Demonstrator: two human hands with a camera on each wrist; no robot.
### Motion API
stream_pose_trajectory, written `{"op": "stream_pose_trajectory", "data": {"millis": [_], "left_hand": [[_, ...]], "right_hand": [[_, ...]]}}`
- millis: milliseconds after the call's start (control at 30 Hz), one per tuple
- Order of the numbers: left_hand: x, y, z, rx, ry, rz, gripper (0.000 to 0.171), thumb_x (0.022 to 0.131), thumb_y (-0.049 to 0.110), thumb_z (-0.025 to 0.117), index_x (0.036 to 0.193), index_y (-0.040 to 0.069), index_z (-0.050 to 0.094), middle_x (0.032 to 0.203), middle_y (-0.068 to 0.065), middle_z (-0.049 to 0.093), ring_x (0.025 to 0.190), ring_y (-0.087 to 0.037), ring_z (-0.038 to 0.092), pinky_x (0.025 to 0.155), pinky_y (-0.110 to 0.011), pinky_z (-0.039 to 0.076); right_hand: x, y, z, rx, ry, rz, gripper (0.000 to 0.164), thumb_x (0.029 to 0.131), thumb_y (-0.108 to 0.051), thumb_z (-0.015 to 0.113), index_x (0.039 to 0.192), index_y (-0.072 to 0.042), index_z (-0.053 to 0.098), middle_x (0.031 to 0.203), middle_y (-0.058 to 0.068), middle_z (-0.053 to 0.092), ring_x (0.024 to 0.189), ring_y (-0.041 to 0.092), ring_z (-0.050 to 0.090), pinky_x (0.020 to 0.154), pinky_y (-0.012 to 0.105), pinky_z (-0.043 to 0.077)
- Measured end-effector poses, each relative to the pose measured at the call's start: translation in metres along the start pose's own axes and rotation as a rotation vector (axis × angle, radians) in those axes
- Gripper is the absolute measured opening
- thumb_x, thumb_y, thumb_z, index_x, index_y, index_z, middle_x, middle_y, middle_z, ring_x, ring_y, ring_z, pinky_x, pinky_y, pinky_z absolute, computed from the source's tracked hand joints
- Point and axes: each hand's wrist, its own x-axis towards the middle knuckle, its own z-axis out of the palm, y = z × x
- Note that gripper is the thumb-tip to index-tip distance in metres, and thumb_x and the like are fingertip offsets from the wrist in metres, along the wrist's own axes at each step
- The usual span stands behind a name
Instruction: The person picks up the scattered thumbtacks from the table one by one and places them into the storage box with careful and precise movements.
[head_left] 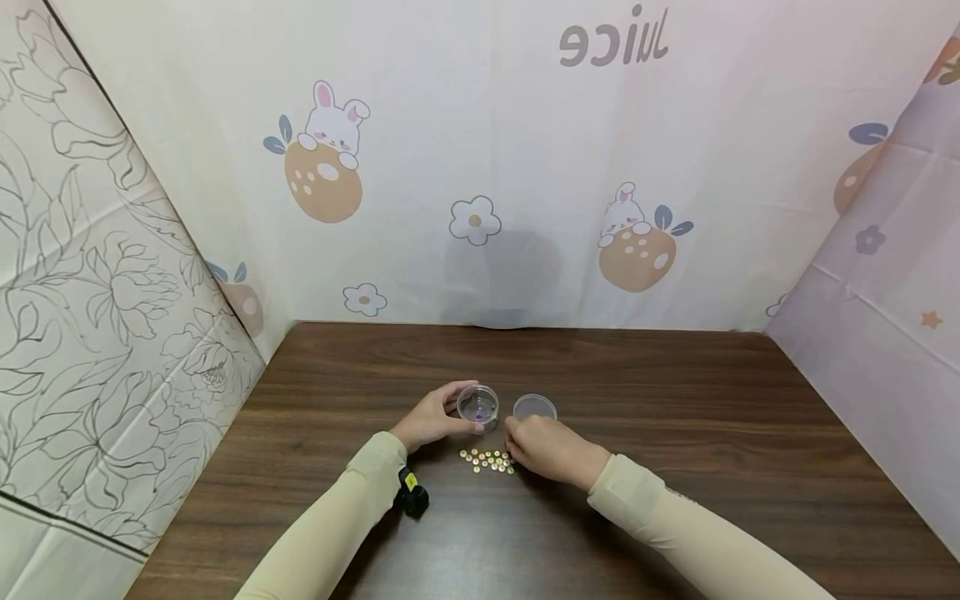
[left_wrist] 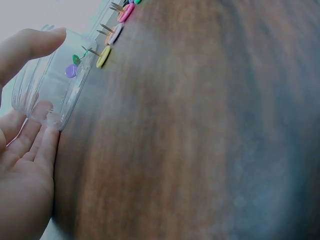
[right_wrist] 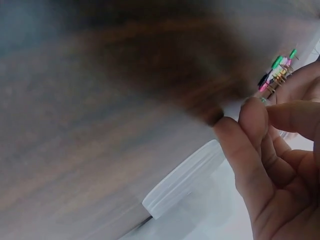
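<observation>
My left hand (head_left: 438, 417) grips a clear round plastic tub (head_left: 477, 402), thumb on one side and fingers on the other. In the left wrist view a purple thumbtack (left_wrist: 71, 71) and a green one (left_wrist: 76, 59) show inside the tub. Several loose thumbtacks (head_left: 487, 460) lie on the table in front of it, points up in the wrist views. My right hand (head_left: 551, 448) is at their right edge, fingers bent and tips drawn together low over the table. A small green bit (right_wrist: 263, 100) shows by those fingertips; I cannot tell whether they hold it.
A clear round lid (head_left: 535, 406) lies on the table just behind the right hand. Near the left wrist is a small black object with a yellow mark (head_left: 412, 493). The brown wooden table (head_left: 675, 392) meets printed cloth (head_left: 525, 167) at its back and sides.
</observation>
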Motion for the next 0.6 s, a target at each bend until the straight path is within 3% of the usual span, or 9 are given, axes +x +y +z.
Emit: {"op": "stream_pose_trajectory", "data": {"millis": [433, 600], "left_hand": [[0.000, -0.001, 0.000, -0.008, 0.000, -0.010, 0.079, 0.070, 0.029, 0.082, 0.138, 0.017, 0.044, 0.128, -0.001, 0.054, 0.114, -0.013, 0.050, 0.102, -0.045, 0.039], [0.000, -0.001, 0.000, -0.003, -0.007, -0.008, 0.079, 0.071, 0.029, 0.081, 0.139, 0.016, 0.043, 0.128, -0.001, 0.054, 0.115, -0.014, 0.050, 0.102, -0.045, 0.040]], "right_hand": [[0.011, -0.001, -0.009, 0.107, -0.038, 0.014, 0.010, 0.091, -0.008, 0.053, 0.081, -0.011, 0.052, 0.059, -0.008, 0.046, 0.045, -0.001, 0.039, 0.039, 0.017, 0.036], [0.017, -0.001, -0.014, 0.086, 0.007, 0.008, 0.006, 0.092, -0.009, 0.053, 0.085, -0.010, 0.054, 0.059, -0.009, 0.049, 0.046, -0.002, 0.040, 0.041, 0.017, 0.039]]}}
